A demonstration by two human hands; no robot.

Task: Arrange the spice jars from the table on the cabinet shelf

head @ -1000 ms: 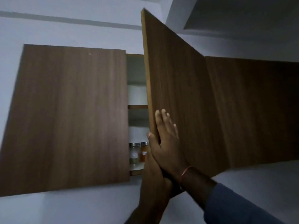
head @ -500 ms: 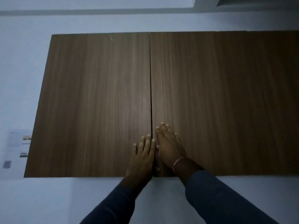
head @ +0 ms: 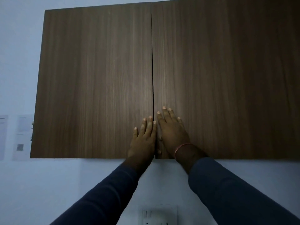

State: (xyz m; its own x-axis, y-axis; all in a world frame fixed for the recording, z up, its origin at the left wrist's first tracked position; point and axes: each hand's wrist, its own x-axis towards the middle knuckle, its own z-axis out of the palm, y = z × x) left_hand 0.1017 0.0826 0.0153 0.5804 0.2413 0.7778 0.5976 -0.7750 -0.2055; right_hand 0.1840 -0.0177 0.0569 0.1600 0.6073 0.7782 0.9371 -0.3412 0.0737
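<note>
A brown wooden wall cabinet fills the view, with both doors closed. My left hand (head: 143, 138) lies flat on the left door (head: 94, 82), fingers spread, right beside the centre seam. My right hand (head: 172, 131), a thin orange band at its wrist, presses flat on the right door (head: 219, 78) just across the seam. Neither hand holds anything. The spice jars and the shelf are hidden behind the doors.
A white wall surrounds the cabinet. A white switch plate (head: 159, 215) sits on the wall below my arms. Two pale paper sheets (head: 21, 137) hang on the wall to the left of the cabinet.
The right door has swung shut, hiding the jars on the shelf. Both hands now rest flat on the closed doors, and the view has dropped slightly.
</note>
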